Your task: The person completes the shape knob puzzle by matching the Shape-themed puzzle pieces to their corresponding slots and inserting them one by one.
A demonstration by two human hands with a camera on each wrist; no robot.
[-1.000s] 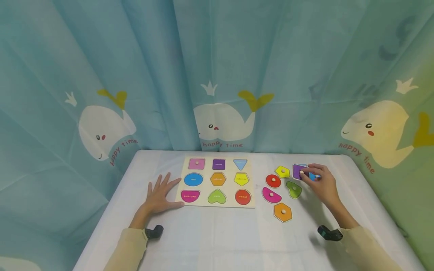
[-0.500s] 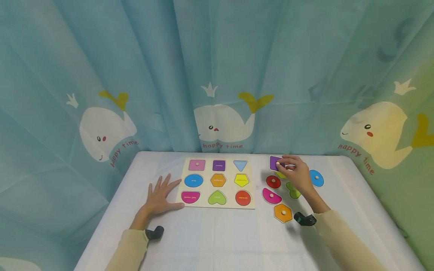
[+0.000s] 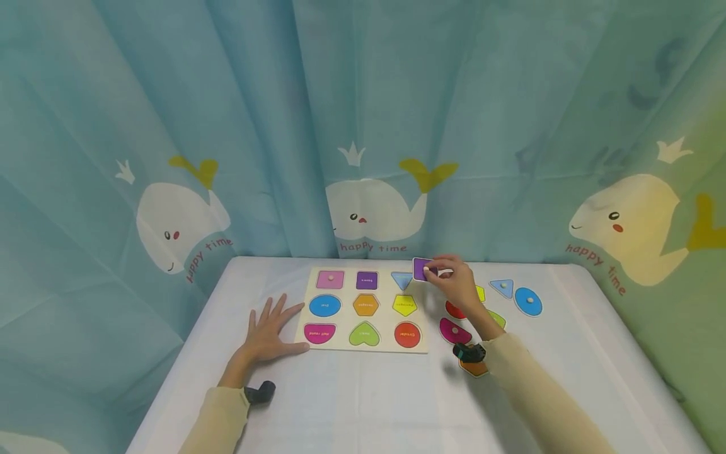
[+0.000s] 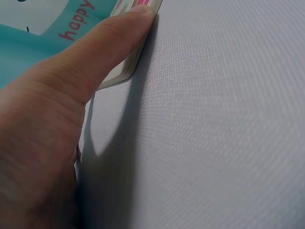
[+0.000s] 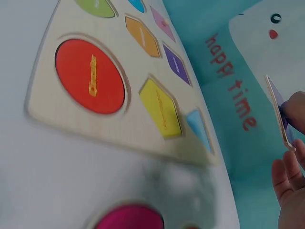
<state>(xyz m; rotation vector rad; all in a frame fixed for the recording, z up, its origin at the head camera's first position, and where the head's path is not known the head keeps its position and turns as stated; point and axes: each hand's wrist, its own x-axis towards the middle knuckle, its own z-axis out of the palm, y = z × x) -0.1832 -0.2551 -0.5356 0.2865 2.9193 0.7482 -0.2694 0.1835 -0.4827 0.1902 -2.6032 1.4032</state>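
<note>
My right hand (image 3: 456, 287) pinches the knob of a purple square puzzle piece (image 3: 421, 269), held above the table at the far right corner of the puzzle board (image 3: 340, 317). In the right wrist view that piece (image 5: 277, 107) appears nearly edge-on, between thumb and fingers. The board has coloured, labelled recesses; its pink one holds a knobbed piece (image 3: 330, 279). A purple square recess (image 3: 367, 280) lies beside it. My left hand (image 3: 265, 337) is spread at the board's left edge, its thumb (image 4: 114, 40) touching the near corner.
Right of the board lie loose knobbed pieces: a blue oval (image 3: 528, 301), a light blue triangle (image 3: 501, 287), a magenta half round (image 3: 454, 331) and others partly covered by my right hand and arm. A whale-print curtain (image 3: 368, 126) hangs behind the white table (image 3: 363, 403).
My right hand has carried the purple square leftward from the loose pieces to the board's far right corner, uncovering the blue oval and the triangle. The left hand has stayed in place.
</note>
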